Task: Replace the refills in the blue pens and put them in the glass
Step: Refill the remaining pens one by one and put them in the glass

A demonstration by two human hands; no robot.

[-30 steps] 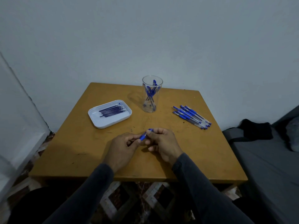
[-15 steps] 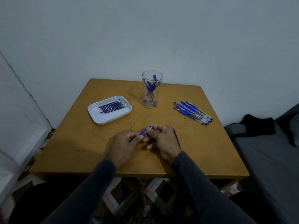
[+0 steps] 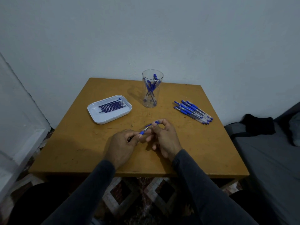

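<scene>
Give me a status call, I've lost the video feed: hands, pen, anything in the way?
Left hand shut on blue pen. Right hand pinches a small blue piece at the tip. Glass holds pens; path clear.

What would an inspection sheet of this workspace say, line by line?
Surface: wooden table, scuffed, bare at the front.
Job's things: glass upright with blue pens inside; white tray holding refills; loose pens lying on the right.
Clutter: nothing seen.
Hands: left hand grips a pen part; right hand pinches a blue piece.
Cables: nothing seen.
Surroundings: plain wall; grey couch with black cloth; patterned floor.
</scene>
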